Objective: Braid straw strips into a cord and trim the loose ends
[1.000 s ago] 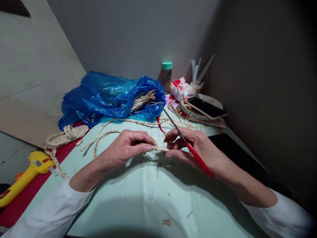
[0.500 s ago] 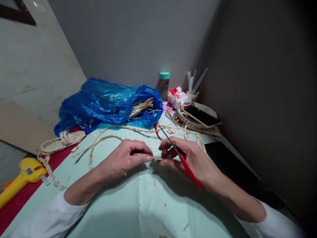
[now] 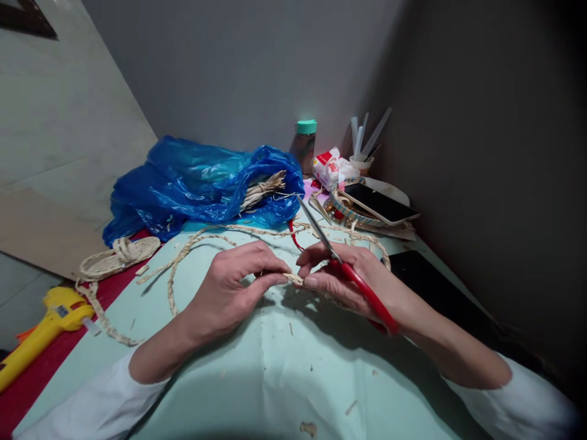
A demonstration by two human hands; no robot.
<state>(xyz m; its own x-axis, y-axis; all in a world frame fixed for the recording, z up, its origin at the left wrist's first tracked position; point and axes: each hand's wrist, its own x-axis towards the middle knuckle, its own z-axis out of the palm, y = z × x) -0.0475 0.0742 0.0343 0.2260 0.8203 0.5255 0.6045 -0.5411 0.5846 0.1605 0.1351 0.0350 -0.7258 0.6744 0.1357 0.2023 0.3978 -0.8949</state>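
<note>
My left hand (image 3: 245, 278) pinches a braided straw cord (image 3: 293, 278) between thumb and fingers, above the pale green table cover. Facing it, my right hand (image 3: 348, 275) has its thumb and fingertips on the other end of the short stretch of cord that shows. Red-handled scissors (image 3: 367, 293) rest across the right hand, blades pointing up and away. Beyond the hands, more of the braid (image 3: 183, 247) lies in loose curves on the table. How much cord is inside the fists is hidden.
A blue plastic bag (image 3: 197, 183) holds a bundle of dry straw (image 3: 263, 190). At left are a coiled braid (image 3: 119, 256) and a yellow glue gun (image 3: 55, 321). Back right stand a green-lidded jar (image 3: 305, 146), a tissue pack (image 3: 332, 168), and a phone (image 3: 383, 203) on a basket.
The scissors in my right hand have turned so both red handle loops face more into view. The view has shifted slightly, and more braid shows between my fingertips.
</note>
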